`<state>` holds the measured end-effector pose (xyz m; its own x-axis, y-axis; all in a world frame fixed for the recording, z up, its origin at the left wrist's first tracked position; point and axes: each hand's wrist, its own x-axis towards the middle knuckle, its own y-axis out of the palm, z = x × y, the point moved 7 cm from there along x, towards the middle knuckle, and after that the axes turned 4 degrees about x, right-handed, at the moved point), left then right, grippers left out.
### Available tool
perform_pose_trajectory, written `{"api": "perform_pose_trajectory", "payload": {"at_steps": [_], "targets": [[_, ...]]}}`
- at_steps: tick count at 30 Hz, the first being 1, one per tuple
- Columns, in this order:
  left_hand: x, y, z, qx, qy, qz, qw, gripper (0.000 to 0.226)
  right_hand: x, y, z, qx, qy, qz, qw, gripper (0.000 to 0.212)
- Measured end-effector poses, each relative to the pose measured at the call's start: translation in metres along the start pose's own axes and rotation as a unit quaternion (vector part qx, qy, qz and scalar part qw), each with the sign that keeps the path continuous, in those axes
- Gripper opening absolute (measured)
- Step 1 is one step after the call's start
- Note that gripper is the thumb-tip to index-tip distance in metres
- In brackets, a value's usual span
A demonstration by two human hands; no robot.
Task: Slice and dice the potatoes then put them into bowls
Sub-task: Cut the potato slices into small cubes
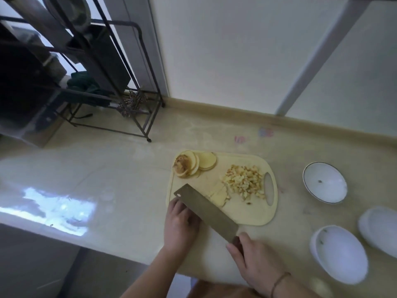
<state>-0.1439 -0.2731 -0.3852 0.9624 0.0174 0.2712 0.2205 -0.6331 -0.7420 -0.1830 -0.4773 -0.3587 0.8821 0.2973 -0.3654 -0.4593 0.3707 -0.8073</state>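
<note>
While the cleaver (pixel 205 211) is hiding part of the potato slices (pixel 219 195) on the cutting board (pixel 249 214), the right hand (pixel 256 264) is gripping its handle; the left hand (pixel 180 226) is lying behind the blade, finger state unclear. Diced potato (pixel 245 181) is sitting beside three bowls (pixel 324 182), one cropped.
</note>
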Motion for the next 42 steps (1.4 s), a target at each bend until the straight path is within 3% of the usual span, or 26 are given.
{"api": "perform_pose_trajectory", "payload": {"at_steps": [4, 6, 9, 11, 14, 16, 17, 20, 22, 33, 38, 42], "targets": [[-0.007, -0.011, 0.022, -0.046, -0.098, 0.003, 0.994, 0.034, -0.001, -0.002, 0.017, -0.001, -0.012, 0.018, 1.0, 0.099], [-0.009, -0.016, 0.033, -0.038, -0.135, 0.006, 0.99, 0.028, -0.002, 0.004, 0.025, 0.009, -0.017, 0.032, 0.999, 0.093], [-0.009, -0.021, 0.038, -0.031, -0.151, -0.001, 0.988, 0.008, -0.007, 0.008, 0.036, -0.058, -0.067, 0.003, 0.996, 0.065], [-0.009, -0.021, 0.035, -0.025, -0.147, -0.004, 0.989, 0.007, -0.008, 0.013, 0.038, -0.045, -0.067, -0.004, 0.997, 0.075], [-0.006, -0.021, 0.029, -0.033, -0.131, -0.007, 0.991, 0.029, -0.008, 0.023, 0.032, -0.006, 0.009, 0.068, 0.998, 0.101], [-0.004, -0.022, 0.027, -0.025, -0.126, -0.014, 0.992, 0.034, -0.008, 0.027, 0.03, -0.025, 0.022, 0.079, 0.996, 0.106], [-0.004, -0.023, 0.027, -0.017, -0.122, -0.018, 0.992, 0.035, -0.008, 0.029, 0.029, -0.021, 0.029, 0.083, 0.996, 0.102], [-0.005, -0.024, 0.026, 0.005, -0.118, -0.021, 0.993, 0.03, -0.007, 0.035, 0.024, 0.014, 0.052, 0.075, 0.996, 0.062], [-0.006, -0.026, 0.027, 0.002, -0.129, -0.027, 0.991, 0.026, -0.006, 0.033, 0.022, 0.019, 0.065, 0.064, 0.996, 0.053], [-0.009, -0.023, 0.031, 0.01, -0.138, -0.03, 0.99, 0.026, -0.006, 0.02, -0.005, 0.048, 0.111, -0.007, 0.993, 0.033], [-0.008, -0.023, 0.031, 0.003, -0.146, -0.03, 0.989, 0.025, -0.005, 0.014, -0.014, 0.049, 0.109, -0.016, 0.993, 0.044], [-0.008, -0.023, 0.026, -0.001, -0.145, -0.023, 0.989, 0.024, -0.006, -0.005, -0.02, 0.1, 0.105, -0.052, 0.988, 0.032]]}}
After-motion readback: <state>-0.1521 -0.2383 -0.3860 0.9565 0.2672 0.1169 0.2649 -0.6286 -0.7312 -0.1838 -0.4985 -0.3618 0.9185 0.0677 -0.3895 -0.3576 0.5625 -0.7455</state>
